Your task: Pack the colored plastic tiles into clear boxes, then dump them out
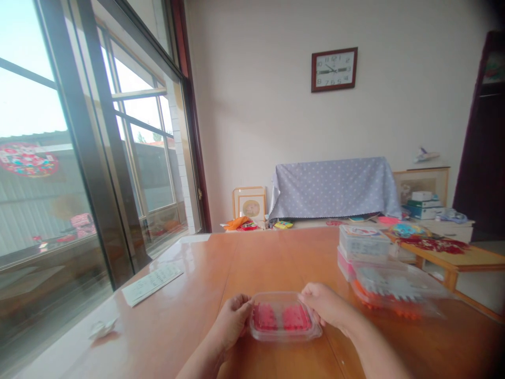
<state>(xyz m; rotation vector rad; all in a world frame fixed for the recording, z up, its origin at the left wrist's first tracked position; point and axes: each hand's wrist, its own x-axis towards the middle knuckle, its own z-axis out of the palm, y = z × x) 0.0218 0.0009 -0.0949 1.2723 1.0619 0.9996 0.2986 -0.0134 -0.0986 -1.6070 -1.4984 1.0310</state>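
A clear plastic container (283, 335) with pink-red pieces inside, blurred, is held near the table's front. My left hand (235, 315) grips its left side, thumb on the rim and fingers curled. At the far right corner my right hand (321, 302) closes on the edge, its thumb over the top and some fingers hidden beneath. Whether the container rests on the wooden table (252, 263) or hovers just above it, I cannot tell.
To the right stand a clear clamshell box (394, 281) with orange things inside and stacked plastic boxes (363, 245). A printed booklet (153, 284) and a crumpled tissue (103, 328) lie at the left, by the window. Behind the table, a dotted cloth (333, 187) covers something.
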